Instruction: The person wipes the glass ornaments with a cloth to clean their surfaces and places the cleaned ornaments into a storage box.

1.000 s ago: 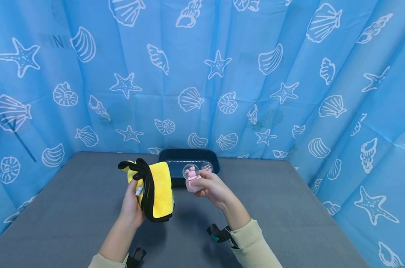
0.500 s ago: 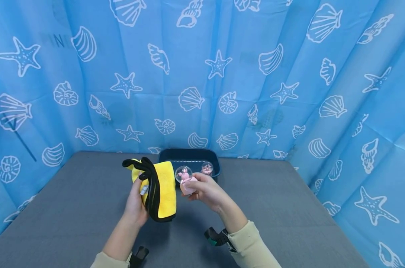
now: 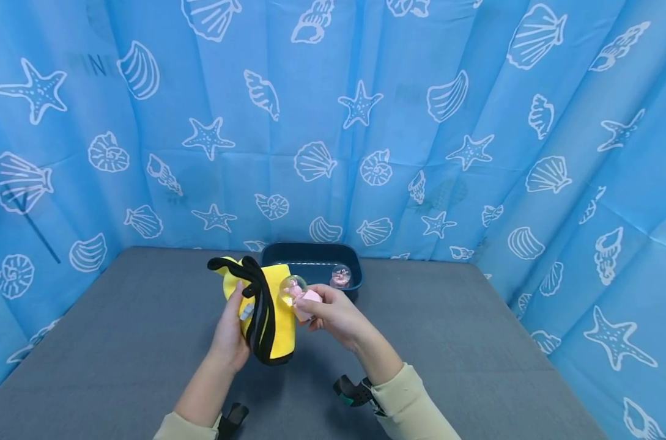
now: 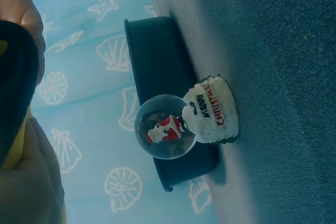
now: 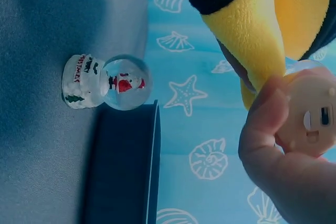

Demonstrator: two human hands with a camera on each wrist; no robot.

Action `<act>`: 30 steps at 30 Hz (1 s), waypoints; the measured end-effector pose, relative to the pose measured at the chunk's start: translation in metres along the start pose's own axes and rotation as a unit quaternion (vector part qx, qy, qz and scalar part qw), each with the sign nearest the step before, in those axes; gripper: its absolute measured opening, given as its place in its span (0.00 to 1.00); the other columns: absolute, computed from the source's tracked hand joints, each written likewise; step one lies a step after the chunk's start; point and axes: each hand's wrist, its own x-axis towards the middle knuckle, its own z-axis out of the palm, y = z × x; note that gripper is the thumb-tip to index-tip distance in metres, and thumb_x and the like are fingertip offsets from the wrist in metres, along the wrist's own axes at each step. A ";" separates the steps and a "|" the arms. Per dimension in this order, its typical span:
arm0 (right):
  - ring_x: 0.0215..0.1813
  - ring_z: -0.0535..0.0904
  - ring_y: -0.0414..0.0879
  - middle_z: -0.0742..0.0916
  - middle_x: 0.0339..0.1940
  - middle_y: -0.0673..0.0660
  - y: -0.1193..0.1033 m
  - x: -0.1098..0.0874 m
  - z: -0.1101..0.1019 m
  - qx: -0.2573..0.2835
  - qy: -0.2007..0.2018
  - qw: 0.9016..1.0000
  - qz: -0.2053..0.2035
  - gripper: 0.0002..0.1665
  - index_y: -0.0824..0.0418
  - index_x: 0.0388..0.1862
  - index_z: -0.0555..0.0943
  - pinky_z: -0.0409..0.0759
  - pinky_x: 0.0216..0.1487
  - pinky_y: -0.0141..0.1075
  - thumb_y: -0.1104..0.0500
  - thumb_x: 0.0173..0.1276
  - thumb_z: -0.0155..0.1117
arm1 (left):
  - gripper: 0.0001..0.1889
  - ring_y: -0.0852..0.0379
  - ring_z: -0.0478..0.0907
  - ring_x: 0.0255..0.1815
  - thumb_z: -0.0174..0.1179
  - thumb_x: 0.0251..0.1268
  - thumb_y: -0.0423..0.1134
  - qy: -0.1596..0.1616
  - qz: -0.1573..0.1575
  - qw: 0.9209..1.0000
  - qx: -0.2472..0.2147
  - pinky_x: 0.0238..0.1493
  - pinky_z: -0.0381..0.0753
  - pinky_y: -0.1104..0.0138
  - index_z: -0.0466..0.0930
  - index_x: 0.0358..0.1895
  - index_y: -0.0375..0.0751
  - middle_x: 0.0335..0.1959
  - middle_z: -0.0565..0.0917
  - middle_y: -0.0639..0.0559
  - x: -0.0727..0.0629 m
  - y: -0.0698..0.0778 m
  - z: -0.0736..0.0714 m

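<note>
My left hand (image 3: 230, 336) grips a folded yellow cloth (image 3: 282, 327) with black edging and a small white tag. In my right hand (image 3: 340, 315) is a small pink snow globe (image 3: 293, 291), pinched by its base and tilted left, its dome against the cloth's yellow side. From the right wrist view, the globe's pale underside (image 5: 310, 100) shows a small switch slot. A second pink snow globe (image 3: 340, 276) sits in the dark blue tray (image 3: 296, 250). On the table stands a Santa snow globe (image 4: 215, 111) with a white "Merry Christmas" base, hidden behind the cloth in the head view.
The tray lies at the back of the grey table (image 3: 448, 342), near a blue curtain (image 3: 388, 195) with white shells and starfish. In the wrist views the Santa globe stands close in front of the tray's wall (image 5: 121, 166).
My right hand has moved left with the pink snow globe, from in front of the tray to the cloth. My left hand has shifted slightly right with the cloth, turning it a little.
</note>
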 end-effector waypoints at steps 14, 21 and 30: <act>0.43 0.75 0.49 0.80 0.44 0.57 0.006 0.000 0.016 -0.130 0.065 0.987 -0.064 0.24 0.66 0.56 0.75 0.79 0.44 0.36 0.62 0.62 0.70 | 0.26 0.63 0.77 0.44 0.45 0.76 0.55 -0.005 0.033 0.994 0.105 0.50 0.77 0.71 0.60 0.63 0.39 0.44 0.76 0.56 -0.003 -0.010 0.006; 0.41 0.72 0.47 0.78 0.41 0.54 0.009 0.000 0.022 -0.202 0.072 0.971 -0.105 0.23 0.63 0.55 0.77 0.76 0.38 0.35 0.62 0.61 0.71 | 0.26 0.58 0.72 0.50 0.55 0.71 0.43 -0.003 0.027 0.993 0.111 0.53 0.75 0.70 0.56 0.64 0.35 0.51 0.70 0.50 -0.004 -0.017 0.012; 0.41 0.69 0.46 0.75 0.42 0.51 0.009 -0.001 0.027 -0.258 0.034 0.953 -0.159 0.25 0.61 0.57 0.77 0.75 0.39 0.33 0.61 0.62 0.71 | 0.24 0.59 0.75 0.45 0.58 0.66 0.36 0.013 0.037 0.996 0.086 0.49 0.78 0.69 0.59 0.60 0.36 0.47 0.72 0.50 -0.005 -0.022 0.013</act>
